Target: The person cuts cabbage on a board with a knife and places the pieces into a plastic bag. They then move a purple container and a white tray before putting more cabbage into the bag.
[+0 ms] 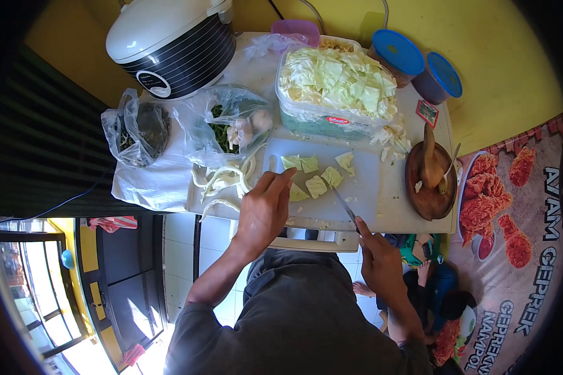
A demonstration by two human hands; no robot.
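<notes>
My left hand (pixel 264 209) rests on the white cutting board (pixel 363 187), fingers reaching toward the cut cabbage pieces (pixel 316 178) and touching the nearest one. My right hand (pixel 380 262) grips a knife (pixel 344 206) whose blade points up and left toward those pieces. Behind the board stands a clear plastic tub (pixel 334 87) heaped with chopped cabbage. Pale cabbage core strips (pixel 222 181) lie at the board's left end.
A rice cooker (pixel 169 40) stands at the back left, with plastic bags of greens (pixel 137 128) and garlic (pixel 234 125) beside it. Two blue-lidded jars (pixel 419 59) stand at the back right. A wooden mortar with pestle (pixel 431 175) sits on the right.
</notes>
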